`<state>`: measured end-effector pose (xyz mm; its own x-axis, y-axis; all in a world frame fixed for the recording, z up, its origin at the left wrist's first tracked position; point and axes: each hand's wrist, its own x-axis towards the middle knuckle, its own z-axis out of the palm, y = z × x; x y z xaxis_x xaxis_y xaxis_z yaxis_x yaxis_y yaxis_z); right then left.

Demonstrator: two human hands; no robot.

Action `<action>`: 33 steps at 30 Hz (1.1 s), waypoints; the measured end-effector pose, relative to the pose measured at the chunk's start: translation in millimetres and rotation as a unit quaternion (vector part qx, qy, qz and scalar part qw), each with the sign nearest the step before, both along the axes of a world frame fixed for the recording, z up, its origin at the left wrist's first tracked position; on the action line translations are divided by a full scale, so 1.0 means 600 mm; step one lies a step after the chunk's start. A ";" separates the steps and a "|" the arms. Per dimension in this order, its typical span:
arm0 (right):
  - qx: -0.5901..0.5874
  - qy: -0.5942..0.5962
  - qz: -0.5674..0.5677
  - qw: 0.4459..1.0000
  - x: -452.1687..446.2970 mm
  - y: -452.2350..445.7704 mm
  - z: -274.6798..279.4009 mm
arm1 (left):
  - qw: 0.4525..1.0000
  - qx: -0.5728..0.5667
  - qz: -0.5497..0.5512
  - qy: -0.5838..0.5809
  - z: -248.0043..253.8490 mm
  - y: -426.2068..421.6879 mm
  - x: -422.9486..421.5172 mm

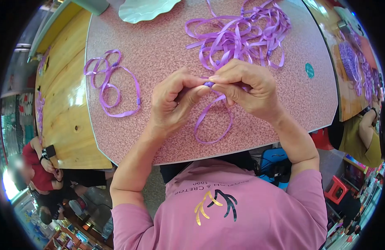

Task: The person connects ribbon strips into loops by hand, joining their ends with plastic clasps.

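My left hand and my right hand meet over the pink speckled table, fingertips pinched on a purple ribbon. Between the fingertips shows a small darker purple-blue bit, too small to make out clearly. The held ribbon hangs in a loop below my hands and lies on the tabletop. Just beyond my right hand is a tangled heap of purple ribbons.
Another looped purple ribbon lies at the left. A pale scalloped dish stands at the far edge. A green oval sticker is at the right. People sit at wooden tables on both sides.
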<state>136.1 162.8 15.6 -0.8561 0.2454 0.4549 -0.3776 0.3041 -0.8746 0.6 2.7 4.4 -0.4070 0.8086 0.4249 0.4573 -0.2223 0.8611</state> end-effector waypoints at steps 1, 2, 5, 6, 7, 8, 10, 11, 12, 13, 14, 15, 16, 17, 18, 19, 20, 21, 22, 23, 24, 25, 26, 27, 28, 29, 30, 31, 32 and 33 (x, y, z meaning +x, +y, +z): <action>0.004 -0.002 0.006 1.000 0.001 0.001 0.000 | 1.000 -0.002 -0.005 0.000 0.000 -0.001 -0.002; 0.008 -0.005 0.012 1.000 0.002 0.002 0.000 | 0.999 -0.014 -0.017 -0.032 -0.001 -0.002 -0.004; -0.013 -0.018 0.012 1.000 0.003 0.001 -0.002 | 0.992 -0.038 -0.036 -0.112 0.001 -0.004 0.001; -0.014 -0.017 0.011 1.000 0.003 0.000 -0.002 | 0.985 -0.047 -0.041 -0.159 0.002 -0.004 0.003; -0.040 -0.044 0.003 0.998 0.004 -0.003 -0.002 | 0.985 -0.048 -0.042 -0.158 0.002 -0.004 0.004; -0.065 -0.071 -0.003 0.995 0.005 -0.005 -0.002 | 0.979 -0.044 -0.045 -0.196 0.000 -0.003 0.007; -0.101 -0.084 -0.012 0.991 0.004 -0.010 -0.006 | 0.971 -0.041 -0.046 -0.233 -0.005 -0.001 0.011; -0.136 -0.099 -0.021 0.985 0.003 -0.013 -0.008 | 0.966 -0.028 -0.040 -0.252 -0.009 0.001 0.014; -0.137 -0.099 -0.019 0.986 0.002 -0.015 -0.009 | 0.962 -0.014 -0.034 -0.271 -0.011 0.003 0.016; -0.166 -0.097 -0.018 0.981 0.003 -0.016 -0.009 | 0.962 -0.013 -0.032 -0.271 -0.012 0.004 0.017; -0.194 -0.096 -0.017 0.976 0.003 -0.017 -0.009 | 0.956 -0.004 -0.035 -0.292 -0.012 0.004 0.019; -0.193 -0.097 -0.015 0.976 0.003 -0.018 -0.009 | 0.949 0.005 -0.038 -0.313 -0.012 0.004 0.020; -0.204 -0.100 -0.017 0.974 0.003 -0.019 -0.009 | 0.949 0.006 -0.036 -0.314 -0.010 0.003 0.020; -0.214 -0.103 -0.019 0.971 0.002 -0.020 -0.009 | 0.945 -0.002 -0.036 -0.325 -0.006 0.002 0.021; -0.213 -0.103 -0.016 0.971 0.002 -0.021 -0.010 | 0.941 -0.009 -0.034 -0.336 -0.004 0.002 0.020; -0.200 -0.101 -0.025 0.974 0.002 -0.021 -0.011 | 0.941 -0.007 -0.032 -0.336 -0.005 0.000 0.018; -0.188 -0.099 -0.034 0.977 0.002 -0.022 -0.012 | 0.941 -0.017 -0.037 -0.335 -0.008 -0.001 0.016; -0.187 -0.099 -0.032 0.977 0.001 -0.023 -0.012 | 0.941 -0.026 -0.043 -0.334 -0.010 -0.003 0.014; -0.152 -0.085 -0.040 0.984 0.001 -0.024 -0.013 | 0.941 -0.026 -0.041 -0.335 -0.011 -0.003 0.014; -0.117 -0.070 -0.048 0.990 0.001 -0.025 -0.013 | 0.942 -0.026 -0.041 -0.332 -0.011 -0.002 0.015; -0.117 -0.071 -0.047 0.990 0.001 -0.026 -0.013 | 0.943 -0.026 -0.041 -0.329 -0.011 -0.002 0.016; -0.129 -0.077 -0.049 0.987 0.002 -0.027 -0.012 | 0.943 -0.026 -0.040 -0.329 -0.011 0.000 0.017; -0.141 -0.083 -0.052 0.985 0.002 -0.028 -0.010 | 0.948 -0.020 -0.039 -0.316 -0.009 0.001 0.019; -0.141 -0.083 -0.052 0.985 0.003 -0.029 -0.008 | 0.952 -0.014 -0.039 -0.302 -0.008 0.003 0.019; -0.158 -0.095 -0.052 0.982 0.004 -0.030 -0.006 | 0.952 -0.014 -0.039 -0.302 -0.006 0.003 0.019; -0.175 -0.107 -0.052 0.977 0.004 -0.030 -0.005 | 0.952 -0.017 -0.046 -0.301 -0.003 0.002 0.018; -0.175 -0.107 -0.052 0.977 0.005 -0.031 -0.004 | 0.952 -0.020 -0.053 -0.301 -0.001 0.002 0.016; -0.189 -0.111 -0.046 0.975 0.005 -0.031 -0.004 | 0.952 -0.020 -0.053 -0.301 -0.001 0.001 0.015; -0.203 -0.116 -0.041 0.971 0.006 -0.030 -0.004 | 0.955 -0.030 -0.054 -0.290 0.000 -0.001 0.012; -0.203 -0.116 -0.041 0.971 0.006 -0.029 -0.003 | 0.958 -0.039 -0.055 -0.279 0.000 -0.001 0.011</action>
<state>139.5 145.2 13.6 -0.8944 0.4352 0.1032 -0.1447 -0.0631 -0.9875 7.4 1.8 4.6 -0.4638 0.8799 0.1027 -0.1010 -0.1677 0.9806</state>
